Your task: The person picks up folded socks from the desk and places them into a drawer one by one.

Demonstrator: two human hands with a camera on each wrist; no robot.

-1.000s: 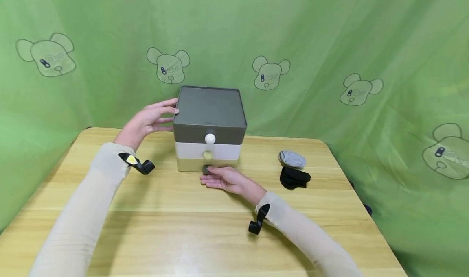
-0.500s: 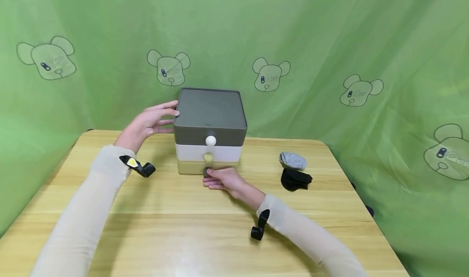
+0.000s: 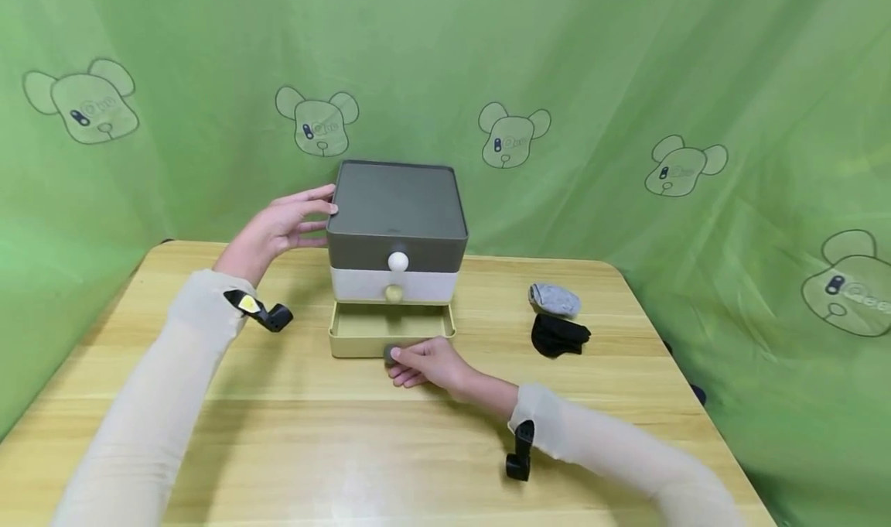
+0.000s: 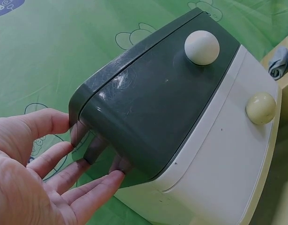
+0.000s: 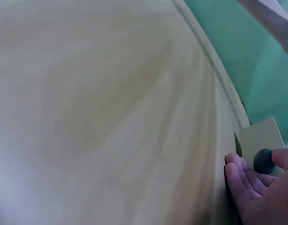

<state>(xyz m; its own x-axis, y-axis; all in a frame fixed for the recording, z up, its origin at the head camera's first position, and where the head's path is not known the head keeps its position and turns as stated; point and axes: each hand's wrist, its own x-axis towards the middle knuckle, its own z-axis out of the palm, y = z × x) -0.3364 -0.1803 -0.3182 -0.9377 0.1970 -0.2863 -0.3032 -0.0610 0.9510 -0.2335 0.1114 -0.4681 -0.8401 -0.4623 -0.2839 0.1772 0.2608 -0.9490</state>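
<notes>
Pinching the dark knob (image 3: 391,352) of the bottom drawer (image 3: 390,332), right hand (image 3: 428,362) low on the wooden table (image 3: 292,434), thumb and fingertips curled about that small ball. Sitting pulled out toward the camera, that yellow-green drawer, its pale inside showing under the white middle drawer (image 3: 394,285). Bracing on the far side, left hand (image 3: 278,229) with fingers straight and spread, fingertips (image 4: 106,180) pressed flat against the left wall of the dark grey top tier (image 3: 397,217), nothing gripped. Stacked three high, the small drawer box (image 3: 395,237): grey on top with a white knob (image 3: 398,261), white in the middle with a cream knob (image 3: 394,293), yellow-green at the base. Standing near the back of the table, before a green cloth backdrop (image 3: 626,63) printed with bear heads. Lying off to the right of the box, well apart from both hands, a rolled grey sock (image 3: 554,299) and just in front of it a black sock bundle (image 3: 559,336).
</notes>
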